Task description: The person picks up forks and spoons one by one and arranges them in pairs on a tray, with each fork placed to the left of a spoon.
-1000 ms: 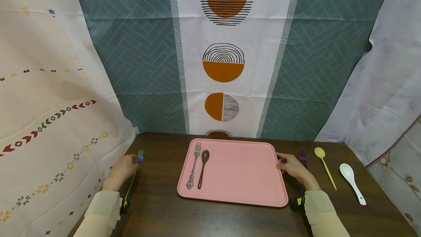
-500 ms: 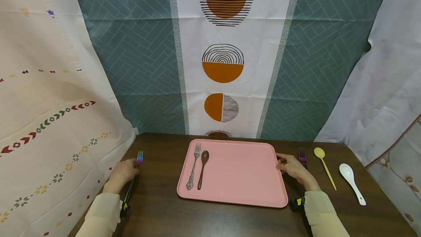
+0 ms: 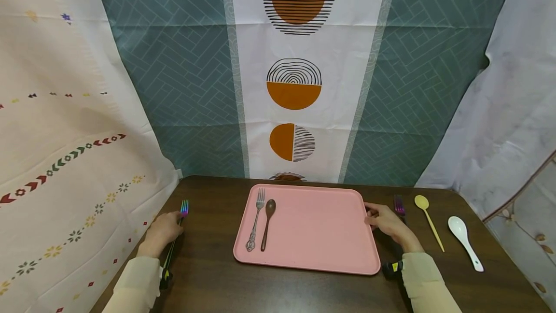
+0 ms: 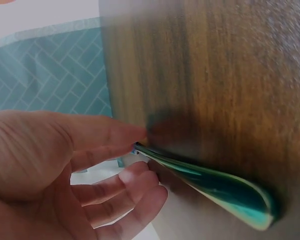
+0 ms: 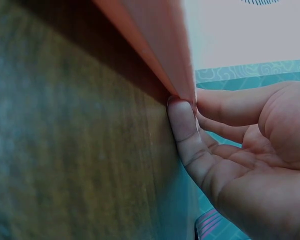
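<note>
On the table's left side, my left hand (image 3: 162, 230) pinches a rainbow-coloured fork (image 3: 184, 206) between thumb and index finger, just below its tines. Its shiny green handle (image 4: 225, 189) runs back under the wrist, close over the wood. At the tray's right edge, my right hand (image 3: 388, 221) grips the rim of the pink tray (image 3: 321, 228). The right wrist view shows the thumb and fingers on either side of the tray wall (image 5: 160, 47). Side by side on the tray's left part lie an ornate silver fork (image 3: 255, 223) and a dark brown spoon (image 3: 268, 221).
Right of the tray, a purple fork (image 3: 399, 204) lies partly hidden behind my right hand. Beyond it are a yellow spoon (image 3: 427, 219) and a white spoon (image 3: 465, 243). Patterned cloths (image 3: 200, 86) hang behind and beside the dark wooden table (image 3: 260, 293).
My left hand shifts very slightly down the view with the rainbow-coloured fork. My right hand stays at the tray's rim, and the other cutlery keeps its place.
</note>
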### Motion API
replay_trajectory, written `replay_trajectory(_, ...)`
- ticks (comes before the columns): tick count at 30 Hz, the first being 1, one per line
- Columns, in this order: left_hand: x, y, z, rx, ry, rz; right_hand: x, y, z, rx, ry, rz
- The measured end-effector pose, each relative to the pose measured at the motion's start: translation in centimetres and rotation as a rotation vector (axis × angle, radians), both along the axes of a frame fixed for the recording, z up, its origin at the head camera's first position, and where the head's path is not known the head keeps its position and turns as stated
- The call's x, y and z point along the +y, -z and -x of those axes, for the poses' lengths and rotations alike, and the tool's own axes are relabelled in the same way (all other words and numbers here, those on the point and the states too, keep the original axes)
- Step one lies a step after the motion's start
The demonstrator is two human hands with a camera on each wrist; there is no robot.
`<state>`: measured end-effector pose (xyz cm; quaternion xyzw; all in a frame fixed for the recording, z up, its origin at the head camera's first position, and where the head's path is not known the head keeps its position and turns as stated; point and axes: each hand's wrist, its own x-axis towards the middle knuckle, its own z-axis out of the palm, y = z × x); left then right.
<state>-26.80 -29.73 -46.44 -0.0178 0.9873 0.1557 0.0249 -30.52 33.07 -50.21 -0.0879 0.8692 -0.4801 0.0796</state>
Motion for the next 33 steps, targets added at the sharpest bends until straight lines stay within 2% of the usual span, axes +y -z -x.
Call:
replay_trajectory(4, 0.14, -0.07, -0.05, -0.001, -0.002, -0.006, 0.00, -0.18, -0.14, 0.000, -0.002, 0.005)
replay_trajectory(9, 0.01, 0.41, 0.22, 0.022, 0.003, 0.002, 0.01, -0.16, -0.11, -0.001, 0.001, 0.003)
replay_trajectory(20, 0.40, 0.64, 0.05, 0.034, -0.063, -0.031, 0.13, 0.14, 0.11, 0.011, 0.001, -0.006)
replay_trajectory(33, 0.56, 0.86, 0.17, 0.047, -0.062, 0.001, 0.03, 0.05, -0.10, 0.007, -0.002, 0.005)
